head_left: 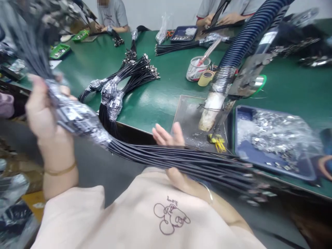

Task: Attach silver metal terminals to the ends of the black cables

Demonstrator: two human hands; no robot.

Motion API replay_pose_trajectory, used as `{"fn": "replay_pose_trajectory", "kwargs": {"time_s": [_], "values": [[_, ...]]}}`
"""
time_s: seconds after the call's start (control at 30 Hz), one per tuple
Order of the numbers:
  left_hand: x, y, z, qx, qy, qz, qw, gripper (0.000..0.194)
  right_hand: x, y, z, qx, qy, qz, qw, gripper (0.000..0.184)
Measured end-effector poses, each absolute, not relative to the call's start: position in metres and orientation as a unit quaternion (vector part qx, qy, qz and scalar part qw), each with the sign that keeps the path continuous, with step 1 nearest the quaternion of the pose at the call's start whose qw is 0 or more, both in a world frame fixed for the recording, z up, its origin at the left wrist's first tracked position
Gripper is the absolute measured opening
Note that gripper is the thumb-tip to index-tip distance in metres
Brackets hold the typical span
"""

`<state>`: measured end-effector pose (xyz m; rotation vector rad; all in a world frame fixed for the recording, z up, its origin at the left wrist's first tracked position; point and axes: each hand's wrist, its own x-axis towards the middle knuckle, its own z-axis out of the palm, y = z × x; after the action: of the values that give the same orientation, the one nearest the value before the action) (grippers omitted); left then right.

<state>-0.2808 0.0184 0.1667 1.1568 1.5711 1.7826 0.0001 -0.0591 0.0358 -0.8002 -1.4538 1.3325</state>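
My left hand [43, 110] is closed round a long bundle of black cables [181, 160] at its silvery plastic-wrapped part [77, 119], held up at the left. The bundle runs rightward across my lap to metal-tipped ends near the table edge. My right hand [168, 136] lies under and behind the cables at mid-length, fingers stretched out and showing above them, the bundle resting across the palm.
More wrapped cable bundles [124, 79] lie on the green table [160, 93]. A ribbed blue hose with a white nozzle [228, 65] hangs over a metal plate [189, 117]. A blue tray of small metal parts [272, 138] sits at right. Other people work at the far side.
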Motion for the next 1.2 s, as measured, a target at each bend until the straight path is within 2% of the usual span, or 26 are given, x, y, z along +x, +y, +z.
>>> {"fn": "replay_pose_trajectory", "kwargs": {"time_s": [0.07, 0.17, 0.3, 0.37, 0.53, 0.63, 0.73, 0.9, 1.03, 1.2], "values": [[-0.253, 0.026, 0.148, 0.406, 0.524, 0.677, 0.319, 0.037, 0.007, -0.055, 0.038, -0.365, -0.547, 0.521, 0.544, 0.098], [-0.221, 0.043, 0.113, 0.403, 0.521, 0.646, 0.386, 0.043, 0.012, -0.033, 0.046, -0.397, -0.505, 0.547, 0.536, 0.087], [-0.200, 0.069, 0.072, 0.394, 0.550, 0.578, 0.456, 0.042, 0.008, 0.009, 0.045, -0.401, -0.452, 0.631, 0.486, 0.099], [-0.197, 0.081, 0.059, 0.376, 0.583, 0.531, 0.486, 0.041, 0.004, 0.027, 0.038, -0.408, -0.430, 0.642, 0.486, 0.095], [-0.198, 0.107, 0.041, 0.376, 0.606, 0.502, 0.490, 0.037, -0.006, 0.063, 0.007, -0.480, -0.449, 0.561, 0.504, 0.056], [-0.201, 0.118, 0.034, 0.377, 0.618, 0.498, 0.476, 0.038, -0.009, 0.087, -0.016, -0.530, -0.458, 0.481, 0.527, 0.047], [-0.202, 0.125, 0.029, 0.377, 0.626, 0.506, 0.459, 0.037, -0.009, 0.109, -0.035, -0.552, -0.459, 0.433, 0.546, 0.050], [-0.198, 0.132, 0.031, 0.418, 0.612, 0.528, 0.414, 0.041, -0.004, 0.124, -0.053, -0.592, -0.520, 0.332, 0.519, 0.067], [-0.193, 0.136, 0.038, 0.492, 0.555, 0.546, 0.389, 0.034, 0.007, 0.115, -0.056, -0.588, -0.539, 0.285, 0.532, 0.067], [-0.190, 0.142, 0.025, 0.439, 0.614, 0.527, 0.391, 0.036, 0.019, 0.114, -0.053, -0.616, -0.555, 0.264, 0.493, 0.075]]}}
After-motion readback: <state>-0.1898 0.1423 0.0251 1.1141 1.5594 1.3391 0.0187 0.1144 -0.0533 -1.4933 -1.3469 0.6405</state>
